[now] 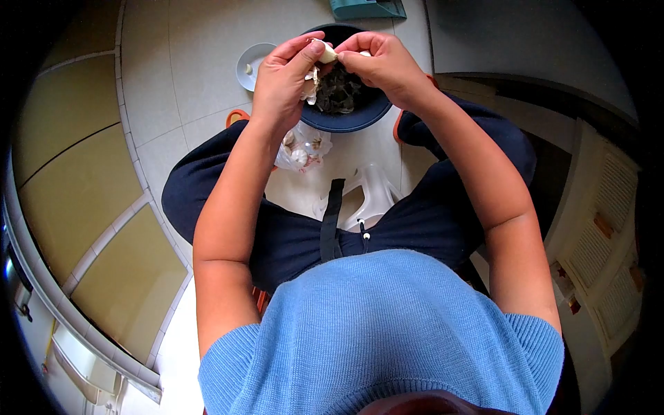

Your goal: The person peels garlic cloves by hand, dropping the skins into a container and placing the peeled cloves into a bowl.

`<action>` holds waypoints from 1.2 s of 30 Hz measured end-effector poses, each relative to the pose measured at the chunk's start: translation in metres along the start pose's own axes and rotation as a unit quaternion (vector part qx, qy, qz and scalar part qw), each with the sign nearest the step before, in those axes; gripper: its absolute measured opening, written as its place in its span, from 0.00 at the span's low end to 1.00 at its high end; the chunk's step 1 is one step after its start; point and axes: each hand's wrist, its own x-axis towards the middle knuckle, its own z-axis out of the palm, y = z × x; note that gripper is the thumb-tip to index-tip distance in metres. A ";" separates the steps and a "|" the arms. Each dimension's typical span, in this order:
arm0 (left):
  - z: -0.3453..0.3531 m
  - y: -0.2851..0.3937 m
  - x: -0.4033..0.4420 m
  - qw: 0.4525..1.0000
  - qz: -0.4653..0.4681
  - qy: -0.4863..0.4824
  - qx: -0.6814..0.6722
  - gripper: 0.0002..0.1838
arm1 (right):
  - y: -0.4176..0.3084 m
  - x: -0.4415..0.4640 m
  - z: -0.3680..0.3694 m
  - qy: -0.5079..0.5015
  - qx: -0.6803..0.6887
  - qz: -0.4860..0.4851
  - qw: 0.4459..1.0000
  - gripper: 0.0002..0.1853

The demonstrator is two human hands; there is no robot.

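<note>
Head view: garlic clove [327, 53] sits at 12 o'clock above the dark bin [339, 127], long axis roughly 10-to-4; left hand [279, 77] grips its body, right hand [384, 68] pinches at the 4 o'clock end, so neither is nearer. Papery skin [310, 86] hangs below the left hand. Bin holds dark crumpled material [339, 95]; white bowl [260, 54] at its 9 holds a pale piece [249, 69], plastic bag [319, 144] at its 7 holds garlic bulbs [299, 156].

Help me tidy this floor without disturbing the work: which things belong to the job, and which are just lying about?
Seemingly part of the job:
clove, between the left hand and right hand
skins, by the left hand
bin, below
plate, holding a pale piece
bag of garlic

Probably just lying about:
dustpan, beyond the bin
white plastic thing, use unclear
</note>
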 end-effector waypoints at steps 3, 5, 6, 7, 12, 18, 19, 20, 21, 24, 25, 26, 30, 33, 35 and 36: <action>-0.001 -0.001 0.000 1.000 0.001 -0.002 0.004 0.15 | 0.002 0.001 -0.001 -0.003 0.002 0.000 1.000 0.09; -0.001 -0.001 0.000 1.000 0.003 -0.009 0.023 0.16 | 0.003 0.001 -0.003 -0.009 -0.012 0.007 1.000 0.08; 0.000 0.000 -0.001 0.999 0.007 -0.006 0.031 0.16 | 0.003 0.001 -0.003 -0.009 -0.012 0.007 1.000 0.08; 0.001 0.000 -0.002 0.999 0.012 -0.003 0.040 0.16 | 0.003 0.001 -0.003 -0.010 -0.013 0.012 1.000 0.08; 0.000 -0.001 -0.002 0.998 0.023 -0.011 0.053 0.15 | 0.009 0.004 -0.003 0.000 -0.083 -0.049 0.995 0.09; 0.002 -0.001 -0.004 1.000 0.010 0.025 0.016 0.13 | 0.011 0.004 0.000 0.006 -0.103 -0.092 0.990 0.11; 0.001 -0.002 -0.003 1.000 0.010 0.025 0.009 0.13 | 0.013 0.005 0.000 0.011 -0.114 -0.096 0.989 0.11; 0.001 -0.002 -0.003 1.000 0.010 0.025 0.009 0.13 | 0.014 0.006 0.000 0.016 -0.125 -0.100 0.987 0.11; 0.002 -0.002 -0.004 1.000 0.010 0.027 0.005 0.13 | 0.014 0.006 0.000 0.016 -0.125 -0.100 0.987 0.11; 0.002 -0.002 -0.004 0.999 0.010 0.032 0.002 0.12 | 0.013 0.004 0.000 0.011 -0.103 -0.089 0.991 0.10; 0.002 -0.002 -0.005 0.999 0.010 0.034 0.003 0.12 | 0.010 0.003 0.001 -0.005 -0.074 -0.048 0.996 0.09; 0.002 -0.003 -0.004 0.999 0.010 0.034 0.003 0.12 | 0.007 0.001 0.001 -0.020 -0.046 -0.008 0.999 0.08; 0.003 -0.003 -0.004 0.999 0.027 0.036 0.008 0.13 | 0.004 0.001 0.003 -0.025 0.005 0.032 0.999 0.07; 0.003 -0.004 -0.005 0.998 0.035 0.039 0.028 0.13 | 0.006 0.002 0.004 -0.029 0.051 0.044 0.997 0.05; 0.003 -0.005 -0.006 0.998 0.037 0.040 0.043 0.13 | 0.007 0.001 0.005 -0.023 0.069 0.052 0.996 0.04; 0.004 -0.006 -0.007 0.997 0.039 0.042 0.046 0.13 | 0.007 0.001 0.006 -0.023 0.069 0.052 0.996 0.04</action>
